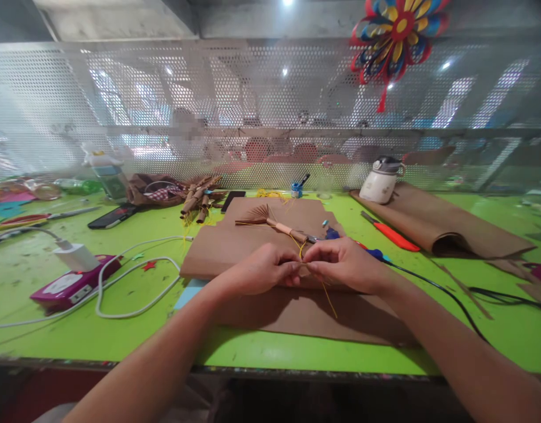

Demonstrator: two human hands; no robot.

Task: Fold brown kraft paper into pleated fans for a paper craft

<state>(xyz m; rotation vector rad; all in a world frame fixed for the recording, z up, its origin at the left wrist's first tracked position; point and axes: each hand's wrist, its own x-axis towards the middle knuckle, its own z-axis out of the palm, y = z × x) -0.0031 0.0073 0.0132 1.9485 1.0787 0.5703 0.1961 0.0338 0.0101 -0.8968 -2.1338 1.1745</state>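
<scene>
Close together at the middle of the green table, my left hand [270, 269] and my right hand [345, 263] pinch a thin yellow string [329, 298]. One loop of it rises between my fingertips, and a loose end hangs below them. Just beyond lies a rolled brown paper piece [284, 228] with a pleated, fanned end pointing left; the string loop reaches its near end. Beneath the hands are brown paper sheets [229, 247]. A blue-handled tool [332, 234] with a black cord is partly hidden behind my right hand.
An orange utility knife [396, 236], a folded brown paper sheet [438, 217] and a white flask [381, 183] are on the right. To the left are a purple power strip [76, 282], a white cable [138, 314], a phone [114, 216] and several paper rolls [194, 197].
</scene>
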